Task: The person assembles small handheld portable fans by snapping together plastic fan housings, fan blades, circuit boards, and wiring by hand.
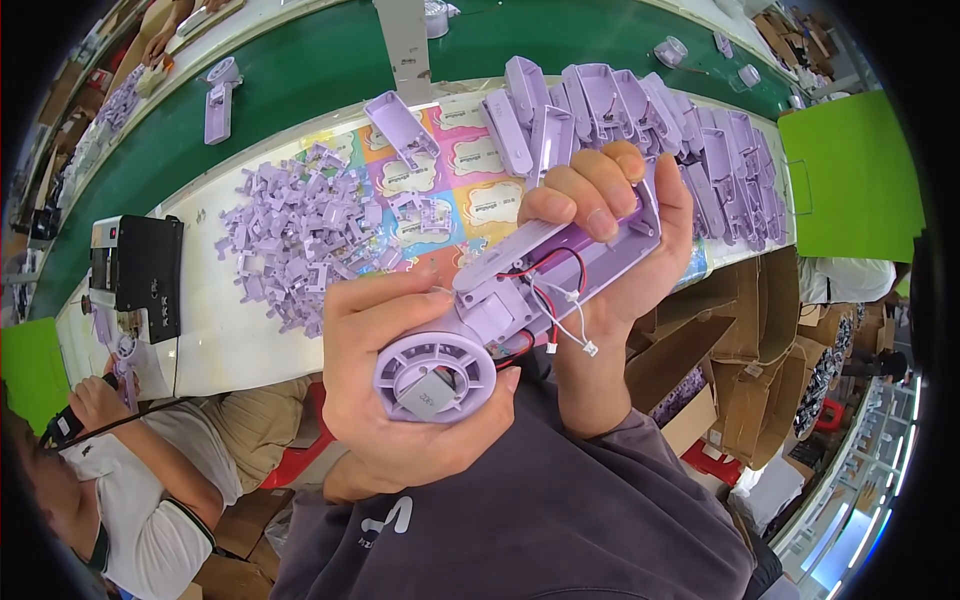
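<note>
At the far left of the frame another person (150, 500) in a white top sits low down, and a black box (140, 265) stands on the table (230, 340) above them. Next, in the upper left middle, lies a heap of small purple bits (300, 240). A green belt (300, 90) runs behind the table.

In the middle of the frame I hold a purple fan shell (520, 290) with both hands, close to my chest. My left hand (400, 390) is wrapped around its round head (435, 375), with my thumb lying across the top. My right hand (610, 220) grips the long handle end, fingers curled over the open side. So both hands are closed on the same thing.

The shell is open and I can see thin red, black and white wires (555, 300) hanging out with a tiny white plug. I think the shell is light and stiff, made of smooth plastic, so it could slip. The wires look easy to break. It feels best to hold the hard sides and keep my fingers off the wires.

At the upper right stands a row of more purple shells (700, 150). Brown boxes (740, 340) sit at the right.
</note>
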Demonstrator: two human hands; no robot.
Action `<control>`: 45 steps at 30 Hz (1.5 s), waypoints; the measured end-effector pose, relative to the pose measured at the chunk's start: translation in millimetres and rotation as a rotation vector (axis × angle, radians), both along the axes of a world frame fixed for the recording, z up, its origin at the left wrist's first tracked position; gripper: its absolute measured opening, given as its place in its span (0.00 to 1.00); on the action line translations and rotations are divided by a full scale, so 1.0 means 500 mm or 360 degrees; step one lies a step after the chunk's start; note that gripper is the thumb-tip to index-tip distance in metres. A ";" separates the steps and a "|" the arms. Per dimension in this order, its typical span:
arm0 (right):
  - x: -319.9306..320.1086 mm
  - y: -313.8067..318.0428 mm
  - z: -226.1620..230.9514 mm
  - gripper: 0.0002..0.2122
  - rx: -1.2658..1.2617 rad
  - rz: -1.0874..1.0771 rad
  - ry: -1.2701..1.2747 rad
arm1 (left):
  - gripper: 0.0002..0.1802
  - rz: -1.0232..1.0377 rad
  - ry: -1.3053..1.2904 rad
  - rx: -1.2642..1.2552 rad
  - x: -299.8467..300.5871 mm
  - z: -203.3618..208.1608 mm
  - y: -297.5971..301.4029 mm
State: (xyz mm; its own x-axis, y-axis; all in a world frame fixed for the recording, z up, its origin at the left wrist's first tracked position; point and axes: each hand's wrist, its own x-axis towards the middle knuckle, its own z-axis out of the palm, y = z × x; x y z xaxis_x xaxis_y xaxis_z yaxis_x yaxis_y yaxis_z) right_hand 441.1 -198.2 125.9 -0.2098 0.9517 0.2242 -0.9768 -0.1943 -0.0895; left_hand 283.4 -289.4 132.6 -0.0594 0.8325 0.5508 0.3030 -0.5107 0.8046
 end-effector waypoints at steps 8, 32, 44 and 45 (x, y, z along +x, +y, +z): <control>-0.004 -0.001 0.001 0.20 -0.0194 0.0067 0.0150 | 0.38 0.0031 0.0145 0.0002 -0.003 0.012 -0.002; 0.004 -0.002 0.004 0.21 -0.0067 0.0050 0.0118 | 0.36 -0.0030 -0.0017 -0.0016 0.002 0.011 0.004; -0.014 0.019 0.019 0.30 0.0423 0.0007 -0.0784 | 0.36 -0.0779 -0.1862 -0.1234 -0.005 -0.050 0.017; -0.016 0.013 0.028 0.32 0.0321 -0.0030 -0.0848 | 0.38 -0.0868 -0.1965 -0.1298 -0.008 -0.057 0.016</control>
